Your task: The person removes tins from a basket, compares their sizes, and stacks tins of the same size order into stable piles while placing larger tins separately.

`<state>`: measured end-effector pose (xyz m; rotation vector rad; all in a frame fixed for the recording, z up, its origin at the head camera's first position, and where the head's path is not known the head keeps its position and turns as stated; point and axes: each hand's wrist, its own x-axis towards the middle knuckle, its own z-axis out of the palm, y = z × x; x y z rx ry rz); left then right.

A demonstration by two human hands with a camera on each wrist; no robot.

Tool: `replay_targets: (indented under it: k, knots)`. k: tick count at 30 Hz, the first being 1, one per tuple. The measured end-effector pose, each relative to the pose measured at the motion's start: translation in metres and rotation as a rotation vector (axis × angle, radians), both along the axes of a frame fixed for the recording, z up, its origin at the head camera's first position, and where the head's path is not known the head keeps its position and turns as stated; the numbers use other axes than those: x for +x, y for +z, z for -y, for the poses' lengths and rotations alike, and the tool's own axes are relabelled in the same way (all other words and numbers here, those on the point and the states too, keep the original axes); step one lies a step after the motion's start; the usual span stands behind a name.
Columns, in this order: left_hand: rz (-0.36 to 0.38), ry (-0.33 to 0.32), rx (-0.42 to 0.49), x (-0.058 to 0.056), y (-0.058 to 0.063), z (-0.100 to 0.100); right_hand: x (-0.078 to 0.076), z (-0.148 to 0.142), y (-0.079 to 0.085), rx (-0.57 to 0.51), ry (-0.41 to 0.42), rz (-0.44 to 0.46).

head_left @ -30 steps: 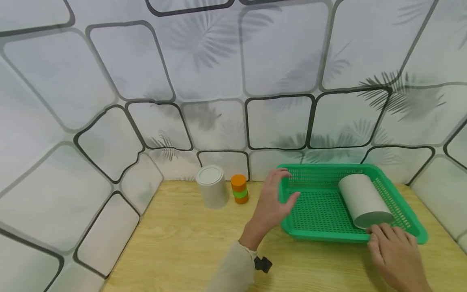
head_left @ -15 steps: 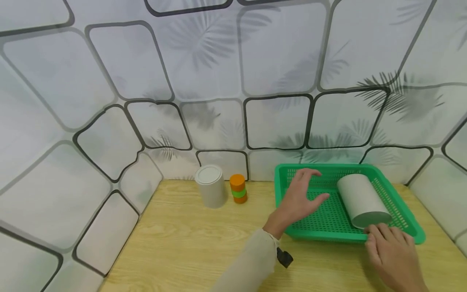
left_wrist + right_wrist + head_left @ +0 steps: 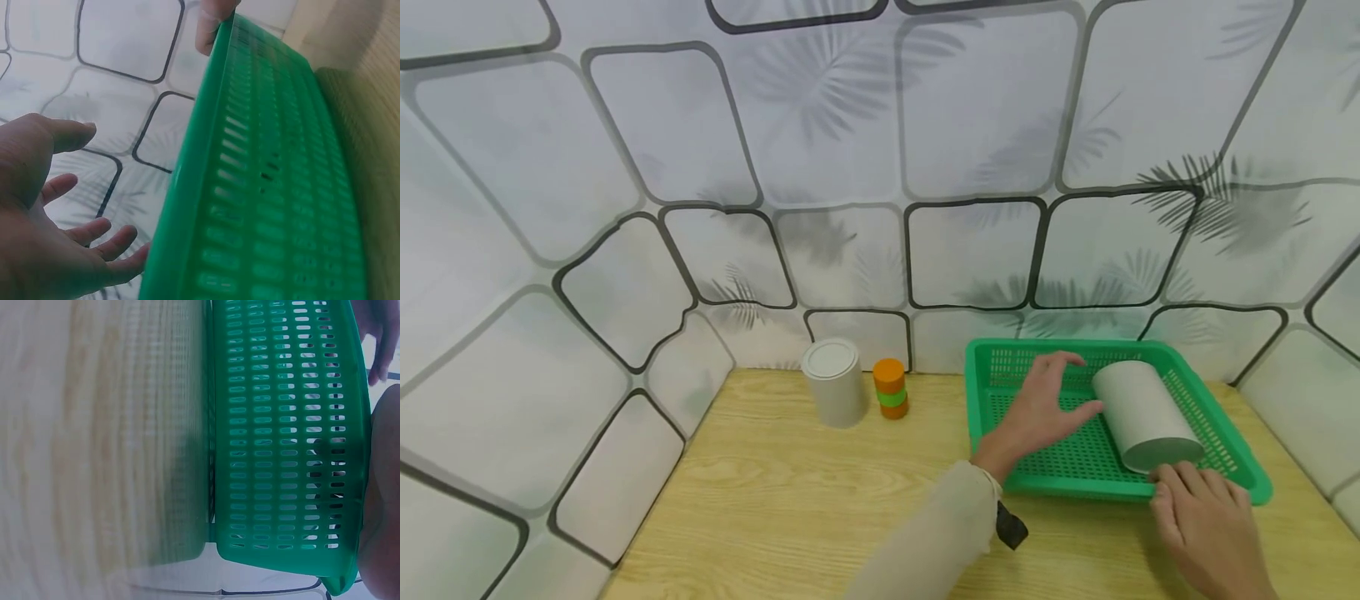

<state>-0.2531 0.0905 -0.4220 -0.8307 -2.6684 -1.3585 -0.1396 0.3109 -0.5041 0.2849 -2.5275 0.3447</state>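
A green plastic basket (image 3: 1060,487) sits on the right side of the wooden table. Inside it, toward the right, a white can (image 3: 1146,412) lies on its side. My left hand (image 3: 1043,408) hovers over the basket, left of the can and apart from it, with thumb and fingers spread. The left wrist view has this hand (image 3: 56,219) with nothing in its fingers, beside the basket rim (image 3: 181,181). My right hand (image 3: 1206,517) grips the front rim near the right corner, fingers curled over it. The right wrist view shows the basket's slotted front wall (image 3: 281,444).
An upright white can (image 3: 835,387) with a lid stands at the back left of the table (image 3: 760,500). Beside it is an orange and green stack or small cylinder (image 3: 891,389). Patterned cloth walls (image 3: 850,250) close off the back and sides.
My left hand has moved right, from the basket's left rim to over its middle, closer to the lying can. The right hand keeps its grip on the front rim.
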Motion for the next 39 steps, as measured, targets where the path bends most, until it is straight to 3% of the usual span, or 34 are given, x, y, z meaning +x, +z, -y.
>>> replay_targets:
  k: [10,19,24,29,39]
  knots:
    - [0.095,-0.002,-0.004,0.001,-0.01,-0.029,0.002,0.001,-0.002,0.026,0.005,-0.031]
    - [0.216,0.031,0.032,0.001,-0.006,-0.041,0.004,0.006,0.004,0.035,0.013,-0.036]
    - [0.251,0.051,0.017,-0.003,-0.004,-0.049,0.006,0.008,0.002,0.033,-0.004,-0.004]
    - [0.28,0.078,0.003,-0.014,-0.002,-0.052,-0.001,0.013,0.002,0.026,0.019,-0.03]
    - [0.468,0.138,0.087,-0.028,-0.01,-0.08,0.003,0.011,-0.001,-0.001,-0.018,-0.035]
